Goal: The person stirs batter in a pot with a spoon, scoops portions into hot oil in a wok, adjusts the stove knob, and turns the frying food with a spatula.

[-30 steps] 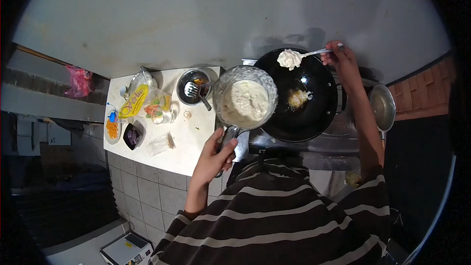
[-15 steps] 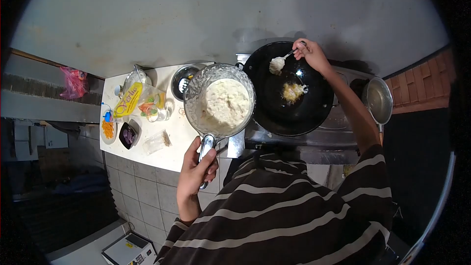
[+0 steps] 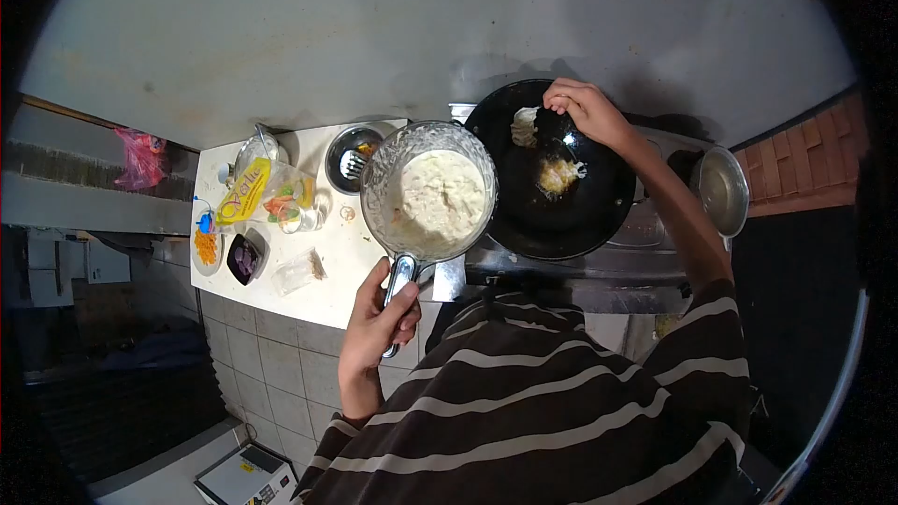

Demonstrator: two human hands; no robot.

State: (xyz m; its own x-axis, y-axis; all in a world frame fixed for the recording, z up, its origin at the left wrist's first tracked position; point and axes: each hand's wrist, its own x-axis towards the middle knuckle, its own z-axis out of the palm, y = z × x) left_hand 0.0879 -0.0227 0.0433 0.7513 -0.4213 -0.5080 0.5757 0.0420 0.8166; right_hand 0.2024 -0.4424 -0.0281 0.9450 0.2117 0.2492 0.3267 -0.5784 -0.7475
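My left hand (image 3: 379,327) is closed round the handle of a saucepan (image 3: 371,189), held over the edge of the white table beside the wok. Thick, lumpy, cream-white batter (image 3: 444,194) partly fills the saucepan, and its inner wall is smeared. My right hand (image 3: 582,108) is above the far side of a black wok (image 3: 580,229), its fingers pinched on a spoon whose handle is mostly hidden. A pale lump of batter (image 3: 525,126) is at the spoon's end, over the wok's far left wall. A browning fritter (image 3: 559,176) lies in the wok's middle.
On the white table (image 3: 346,304) are a metal bowl with a slotted utensil (image 3: 353,164), a yellow-printed plastic bag (image 3: 245,192), a dark bowl (image 3: 245,260), a plate of orange pieces (image 3: 206,245) and a clear packet (image 3: 299,271). Another pot (image 3: 722,189) stands right of the wok.
My right hand has tipped the spoon, and the batter lump now hangs lower and longer along the wok's far left side. The saucepan has shifted slightly right, towards the wok.
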